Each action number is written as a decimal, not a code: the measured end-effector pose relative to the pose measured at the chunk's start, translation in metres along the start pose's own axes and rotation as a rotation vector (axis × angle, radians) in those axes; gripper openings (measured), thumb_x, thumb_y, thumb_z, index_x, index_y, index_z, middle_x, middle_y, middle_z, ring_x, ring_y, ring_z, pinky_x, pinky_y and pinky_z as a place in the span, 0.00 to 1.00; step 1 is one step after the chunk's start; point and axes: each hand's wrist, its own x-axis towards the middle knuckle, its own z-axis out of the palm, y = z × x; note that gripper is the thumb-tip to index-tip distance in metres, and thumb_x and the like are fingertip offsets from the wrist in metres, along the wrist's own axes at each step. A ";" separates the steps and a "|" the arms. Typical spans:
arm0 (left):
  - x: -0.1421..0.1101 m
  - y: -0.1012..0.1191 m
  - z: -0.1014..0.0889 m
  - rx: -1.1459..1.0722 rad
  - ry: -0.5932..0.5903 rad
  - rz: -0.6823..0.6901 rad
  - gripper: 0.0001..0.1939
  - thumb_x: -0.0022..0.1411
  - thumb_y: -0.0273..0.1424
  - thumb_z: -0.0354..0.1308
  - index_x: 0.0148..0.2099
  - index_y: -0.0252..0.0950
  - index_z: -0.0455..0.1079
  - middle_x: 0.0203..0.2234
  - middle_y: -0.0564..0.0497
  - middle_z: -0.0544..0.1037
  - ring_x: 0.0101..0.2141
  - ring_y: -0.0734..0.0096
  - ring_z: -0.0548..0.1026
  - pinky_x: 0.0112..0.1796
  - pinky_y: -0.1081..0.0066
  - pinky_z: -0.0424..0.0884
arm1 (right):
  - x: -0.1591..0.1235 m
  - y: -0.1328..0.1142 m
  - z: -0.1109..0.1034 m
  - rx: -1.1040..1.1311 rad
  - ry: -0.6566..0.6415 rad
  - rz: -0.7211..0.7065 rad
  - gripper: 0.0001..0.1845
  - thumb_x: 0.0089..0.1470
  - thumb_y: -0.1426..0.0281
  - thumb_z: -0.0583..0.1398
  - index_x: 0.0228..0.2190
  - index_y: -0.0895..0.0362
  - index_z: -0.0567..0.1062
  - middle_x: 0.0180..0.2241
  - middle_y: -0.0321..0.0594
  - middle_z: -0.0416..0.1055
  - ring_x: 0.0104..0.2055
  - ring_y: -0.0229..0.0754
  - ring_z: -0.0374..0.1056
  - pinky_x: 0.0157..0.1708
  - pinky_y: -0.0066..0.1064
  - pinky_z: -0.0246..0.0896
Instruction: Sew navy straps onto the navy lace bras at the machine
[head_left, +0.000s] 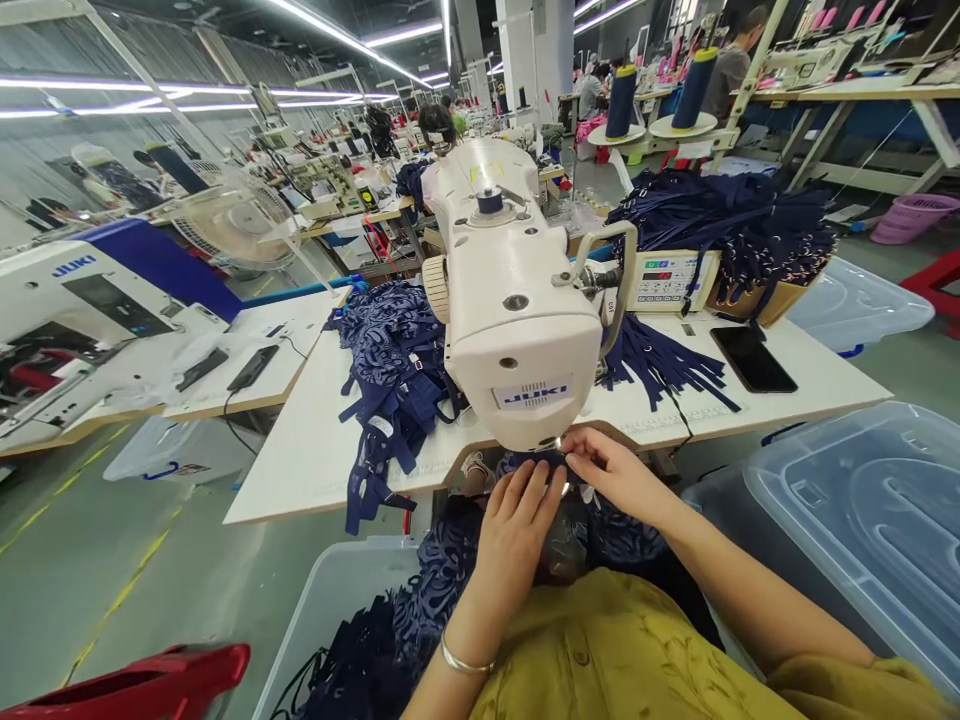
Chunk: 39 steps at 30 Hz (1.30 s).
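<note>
Just below the head of the white sewing machine (pixel 517 330), my left hand (pixel 514 525) lies with its fingers stretched out over dark blue patterned fabric (pixel 511 462). My right hand (pixel 619 475) is close beside it, thumb and forefinger pinched together near the needle area. What the pinch holds is too small to make out. The machine head hides the needle and most of the sewing spot. More navy patterned fabric (pixel 446 560) hangs toward my lap into a clear plastic bin (pixel 322 600).
Navy patterned pieces (pixel 394 345) are heaped left of the machine. Navy straps (pixel 667 360), a phone (pixel 752 360) and a control box (pixel 671 280) are at the right, near a cardboard box (pixel 780 300) piled with straps. A lidded bin (pixel 862 510) stands right; a red object (pixel 150 685) lies lower left.
</note>
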 end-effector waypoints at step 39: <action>-0.003 0.010 -0.003 0.001 -0.057 -0.194 0.23 0.69 0.25 0.47 0.64 0.43 0.60 0.56 0.49 0.72 0.58 0.65 0.66 0.52 0.64 0.57 | 0.026 0.002 -0.013 -0.444 -0.147 -0.287 0.17 0.64 0.63 0.49 0.34 0.53 0.75 0.33 0.44 0.70 0.46 0.51 0.67 0.50 0.45 0.64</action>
